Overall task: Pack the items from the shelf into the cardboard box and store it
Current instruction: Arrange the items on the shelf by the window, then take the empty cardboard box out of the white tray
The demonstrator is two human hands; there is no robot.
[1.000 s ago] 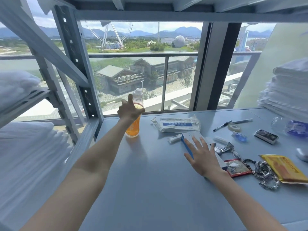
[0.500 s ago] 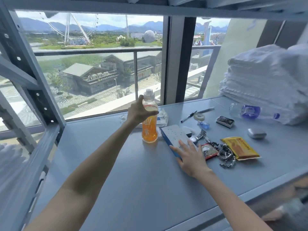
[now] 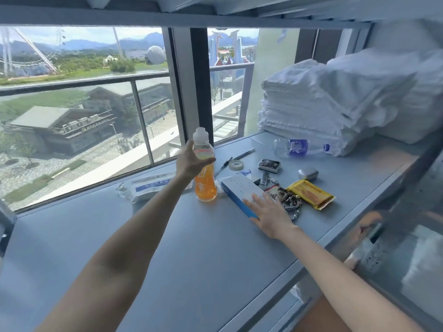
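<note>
An upright bottle of orange drink (image 3: 205,185) stands on the grey shelf (image 3: 167,248), and my left hand (image 3: 190,161) grips its upper part. My right hand (image 3: 269,212) lies flat with straight fingers on the near end of a white and blue box (image 3: 239,190). To the right of the box lie a bead chain with keys (image 3: 291,200), a yellow packet (image 3: 310,194), a small dark tin (image 3: 269,165), a silver case (image 3: 308,174), a tape roll (image 3: 236,165) and pens (image 3: 243,154). A white wipes pack (image 3: 146,188) lies left of the bottle. No cardboard box is in view.
Folded white towels (image 3: 335,101) are stacked at the back right, with a clear water bottle (image 3: 297,147) lying on its side before them. A window with a railing is behind the shelf. An upper shelf beam (image 3: 167,17) runs overhead, and a metal upright (image 3: 407,236) stands at right.
The view has swung to the right. My left hand has brought the orange bottle rightward, close to the box. My right hand has stayed on the box.
</note>
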